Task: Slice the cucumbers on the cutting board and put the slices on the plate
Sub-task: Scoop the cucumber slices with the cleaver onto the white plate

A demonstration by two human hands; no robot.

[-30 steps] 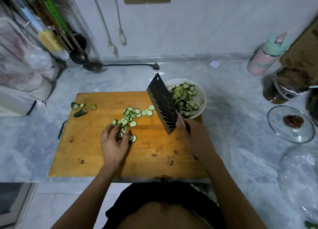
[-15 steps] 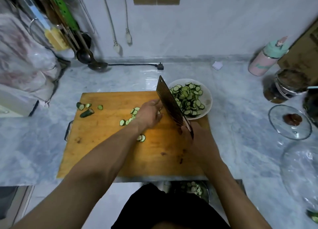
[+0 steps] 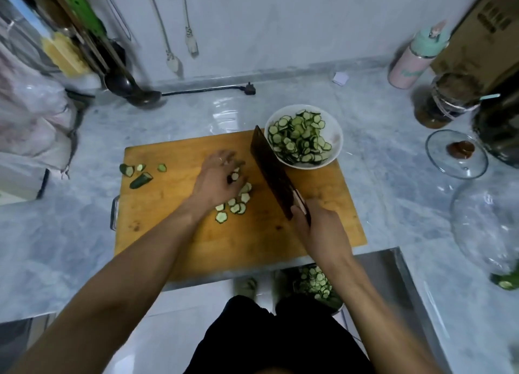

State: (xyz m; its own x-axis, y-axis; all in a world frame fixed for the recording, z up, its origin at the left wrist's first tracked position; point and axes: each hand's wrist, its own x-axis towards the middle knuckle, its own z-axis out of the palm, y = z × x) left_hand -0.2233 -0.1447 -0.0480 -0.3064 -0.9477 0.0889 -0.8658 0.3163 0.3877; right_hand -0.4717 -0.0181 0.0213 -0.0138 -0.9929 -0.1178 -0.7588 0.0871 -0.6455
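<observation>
Nearest the body, below the worktop (image 3: 196, 115) edge, a container (image 3: 317, 285) holds a heap of cucumber slices; its rim is mostly hidden by the right arm, so its kind cannot be told. On the board (image 3: 174, 233), the right hand (image 3: 323, 230) is closed around the handle of the cleaver (image 3: 273, 174), whose dark blade runs away from the body toward the plate (image 3: 335, 132) with its edge down near the wood. The left hand (image 3: 217, 181) lies palm-down with its fingers spread loosely over a scatter of loose slices (image 3: 236, 205), holding nothing firmly that can be seen; a few slices show between and just in front of its fingers. The step in hand looks to be gathering the cut slices against the blade for carrying. To do it well, sweep the whole scatter in one pass, including the slice nearest the body, press it flat to the side of the blade, keep fingertips behind the edge, and lift board-low so nothing slides off before reaching the plate. At the board's left end lie the cucumber ends (image 3: 137, 174), well apart from the hands. Farther, at the board's far right corner, the white plate is already heaped with slices. Beyond, on the right, stand a glass lid (image 3: 456, 154), a jar (image 3: 441, 104) of dark contents and a pink bottle (image 3: 412, 62).
</observation>
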